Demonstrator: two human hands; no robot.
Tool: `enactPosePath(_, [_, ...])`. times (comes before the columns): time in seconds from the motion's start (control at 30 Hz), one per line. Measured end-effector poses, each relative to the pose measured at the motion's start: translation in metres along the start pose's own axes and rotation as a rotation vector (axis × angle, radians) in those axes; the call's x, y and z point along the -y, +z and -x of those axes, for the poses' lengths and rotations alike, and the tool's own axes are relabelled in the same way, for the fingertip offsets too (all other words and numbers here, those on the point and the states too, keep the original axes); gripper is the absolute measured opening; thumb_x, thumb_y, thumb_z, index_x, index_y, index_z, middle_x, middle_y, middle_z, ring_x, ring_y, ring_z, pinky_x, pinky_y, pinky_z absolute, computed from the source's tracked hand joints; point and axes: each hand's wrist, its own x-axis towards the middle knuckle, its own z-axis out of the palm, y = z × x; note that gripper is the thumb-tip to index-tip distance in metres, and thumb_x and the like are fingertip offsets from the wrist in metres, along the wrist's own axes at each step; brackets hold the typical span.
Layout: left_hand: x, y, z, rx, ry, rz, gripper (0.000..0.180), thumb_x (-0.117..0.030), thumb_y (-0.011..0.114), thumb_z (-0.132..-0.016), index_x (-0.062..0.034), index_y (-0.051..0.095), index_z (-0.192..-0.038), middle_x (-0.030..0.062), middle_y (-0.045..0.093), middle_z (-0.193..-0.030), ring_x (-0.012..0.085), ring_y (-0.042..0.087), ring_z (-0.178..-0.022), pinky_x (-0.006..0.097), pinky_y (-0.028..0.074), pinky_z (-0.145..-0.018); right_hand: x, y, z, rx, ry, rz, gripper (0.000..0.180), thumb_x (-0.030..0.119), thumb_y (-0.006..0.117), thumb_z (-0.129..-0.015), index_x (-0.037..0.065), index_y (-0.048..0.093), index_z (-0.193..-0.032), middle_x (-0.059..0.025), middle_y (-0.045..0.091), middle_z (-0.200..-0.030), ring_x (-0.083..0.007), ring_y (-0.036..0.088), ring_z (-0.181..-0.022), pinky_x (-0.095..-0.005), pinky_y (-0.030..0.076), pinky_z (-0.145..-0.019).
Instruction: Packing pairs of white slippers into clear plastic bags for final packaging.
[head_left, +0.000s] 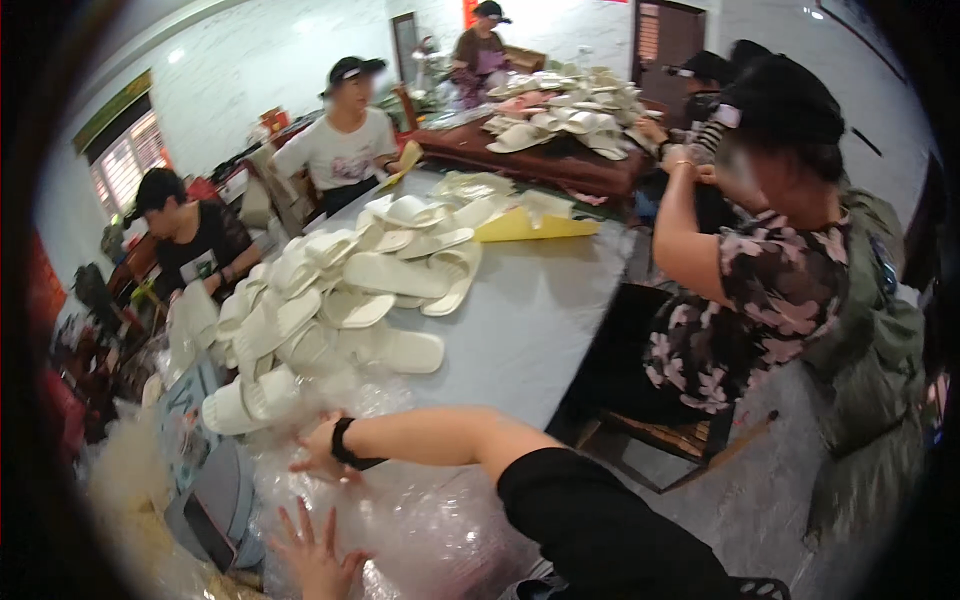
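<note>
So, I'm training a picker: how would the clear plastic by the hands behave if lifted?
The clear plastic would likely be floppy, since it lies crumpled. Its glossy highlights suggest it may be slippery. It looks thin and see-through, so it's probably light for its bulk.

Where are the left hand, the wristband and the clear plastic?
Left hand (316,562): head view, on the back of the hand.
Wristband (343,438): head view, on the black band's outer face.
Clear plastic (435,525): head view, on its crumpled surface, right of the left hand.
</note>
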Motion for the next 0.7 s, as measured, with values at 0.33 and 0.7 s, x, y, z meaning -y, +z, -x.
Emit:
enactPosePath(0.33, [-0.011,0.009,-0.018,0.12,-0.153,0.348,0.095,-0.068,0.08,-0.066,-0.0411,0.045,-0.151,0.0217,-0.002,-0.169,0.0589,0.0,-0.15,0.083,0.019,-0.105,-0.022,0.008,0.018,-0.051,-0.023,0.059,0.127,0.041,0.09,-0.063,0.05,0.008,-0.16,-0.0133,0.002,-0.171,-0.0659,0.032,-0.136,-0.0758,0.041,-0.094])
enactPosePath(0.7, [-0.004,0.034,-0.015,0.052,-0.103,0.293,0.097,-0.081,0.071,-0.066,-0.0498,0.039,-0.151,0.0242,-0.003,-0.169,0.062,0.006,-0.148,0.086,0.022,-0.099,-0.129,-0.055,-0.011,-0.869,0.0,-0.267,0.024,0.01,0.068,-0.081,0.005,0.074,-0.103,-0.0217,0.072,-0.102,-0.0411,0.068,-0.1,-0.0498,0.053,-0.089])
